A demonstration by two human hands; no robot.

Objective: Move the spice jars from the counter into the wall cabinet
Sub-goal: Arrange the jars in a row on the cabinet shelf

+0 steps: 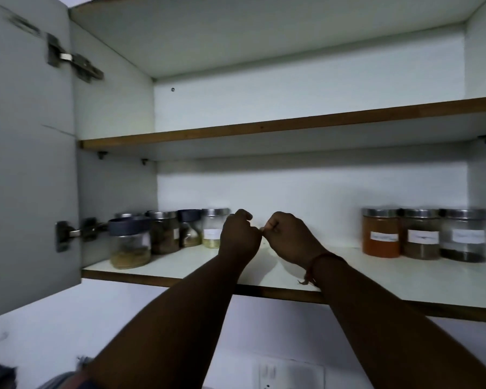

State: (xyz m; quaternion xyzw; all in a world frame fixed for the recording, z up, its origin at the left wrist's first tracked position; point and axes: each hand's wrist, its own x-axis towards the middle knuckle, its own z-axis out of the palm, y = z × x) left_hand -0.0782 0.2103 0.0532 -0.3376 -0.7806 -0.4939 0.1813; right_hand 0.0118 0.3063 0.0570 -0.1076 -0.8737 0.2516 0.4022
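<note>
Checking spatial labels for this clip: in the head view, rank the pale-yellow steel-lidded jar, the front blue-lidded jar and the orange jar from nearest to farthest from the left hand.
1. Pale-yellow jar, touching distance to the left of the left hand.
2. Front blue-lidded jar, farther left, at the shelf's front edge.
3. Orange jar, off to the right, beyond the right hand.

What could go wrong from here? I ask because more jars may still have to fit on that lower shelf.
1. The left hand is close beside the steel-lidded pale jar; drawing back carelessly might knock it into its neighbours.
2. The blue-lidded jar stands near the shelf's front edge and could be nudged off.
3. The right hand and left hand sit over the bare middle gap; jars placed there hastily could bump the orange jar.
</note>
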